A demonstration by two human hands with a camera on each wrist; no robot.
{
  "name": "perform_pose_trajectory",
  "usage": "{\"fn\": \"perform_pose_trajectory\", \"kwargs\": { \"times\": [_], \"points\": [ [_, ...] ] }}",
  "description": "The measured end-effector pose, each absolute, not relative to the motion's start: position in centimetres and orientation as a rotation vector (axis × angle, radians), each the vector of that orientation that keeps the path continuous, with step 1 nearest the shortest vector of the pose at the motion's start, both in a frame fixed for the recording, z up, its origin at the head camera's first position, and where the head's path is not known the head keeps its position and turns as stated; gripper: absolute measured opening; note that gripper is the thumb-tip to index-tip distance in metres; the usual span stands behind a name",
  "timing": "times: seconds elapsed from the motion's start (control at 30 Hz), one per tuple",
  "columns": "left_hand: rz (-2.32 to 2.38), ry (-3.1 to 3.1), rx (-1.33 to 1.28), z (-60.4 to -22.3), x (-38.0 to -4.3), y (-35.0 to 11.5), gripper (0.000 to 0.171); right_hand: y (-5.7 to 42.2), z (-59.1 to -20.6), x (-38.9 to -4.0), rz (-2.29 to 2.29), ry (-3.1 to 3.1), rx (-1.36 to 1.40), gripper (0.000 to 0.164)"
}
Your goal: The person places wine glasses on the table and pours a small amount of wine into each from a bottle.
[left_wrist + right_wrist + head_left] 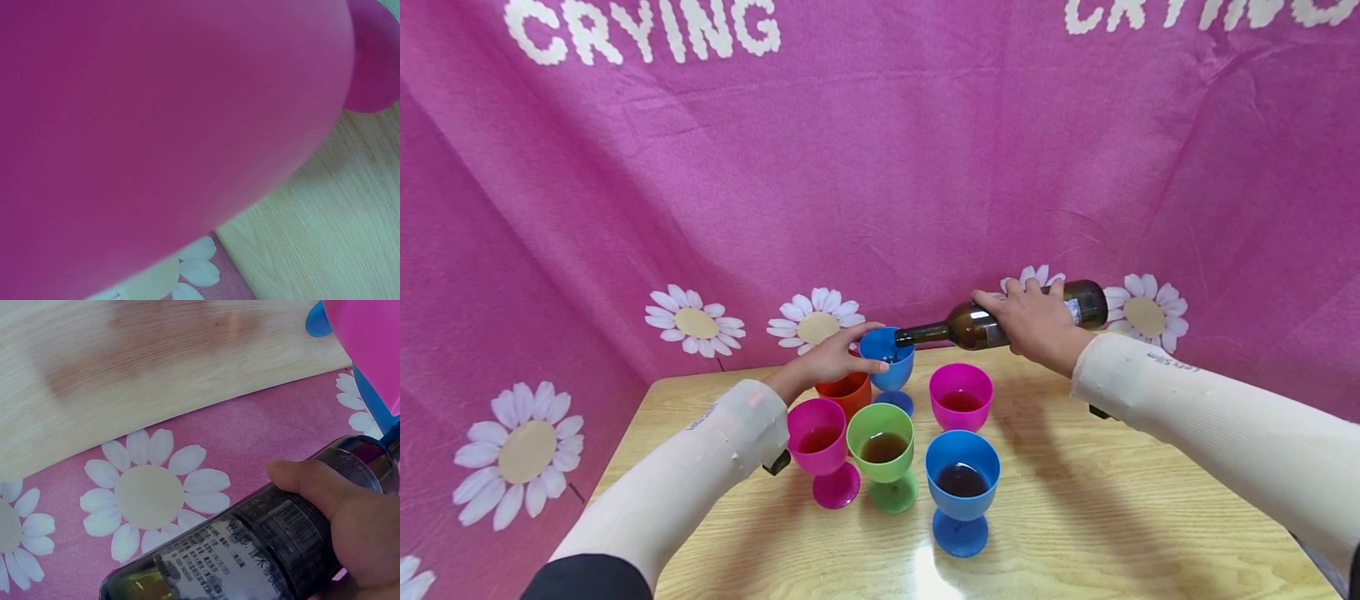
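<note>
In the head view, my right hand [1039, 323] grips a dark glass wine bottle [967, 326] round its body. The bottle lies almost level, its neck pointing left and its mouth inside the rim of a blue goblet [897, 377] at the back. My left hand [833, 357] holds this goblet's bowl from the left, with thumb and fingers spread on opposite sides. The right wrist view shows the thumb of my right hand [359, 522] across the labelled bottle [219, 565]. A pink goblet's bowl [187, 125] fills most of the left wrist view, hiding the left hand.
An orange goblet [853, 402] stands below the left hand. Nearer are a pink goblet [814, 467], a green one [889, 472] and another blue one [962, 505], each with dark liquid. Another pink goblet [953, 422] stands under the bottle. Pink cloth [880, 183] hangs behind the wooden table [1075, 517].
</note>
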State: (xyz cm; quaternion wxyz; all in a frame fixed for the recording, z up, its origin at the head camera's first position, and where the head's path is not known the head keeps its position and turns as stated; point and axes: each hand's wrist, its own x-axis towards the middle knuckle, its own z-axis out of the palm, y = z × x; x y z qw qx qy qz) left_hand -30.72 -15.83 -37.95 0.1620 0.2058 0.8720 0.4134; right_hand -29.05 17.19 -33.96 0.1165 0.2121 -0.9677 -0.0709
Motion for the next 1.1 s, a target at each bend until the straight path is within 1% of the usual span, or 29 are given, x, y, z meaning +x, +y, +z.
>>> {"fn": "perform_pose_trajectory", "kwargs": {
  "times": [0.67,1.1],
  "points": [
    [1.177,2.491,0.584,-37.97,-30.7,-15.86,0.072,17.03,-33.91,-29.14,-0.258,-2.831,0.606,0.085],
    [1.188,2.481,0.593,-37.99,-30.79,-15.86,0.072,17.06,-33.88,-29.19,-0.265,-2.802,0.616,0.08]
  ]
}}
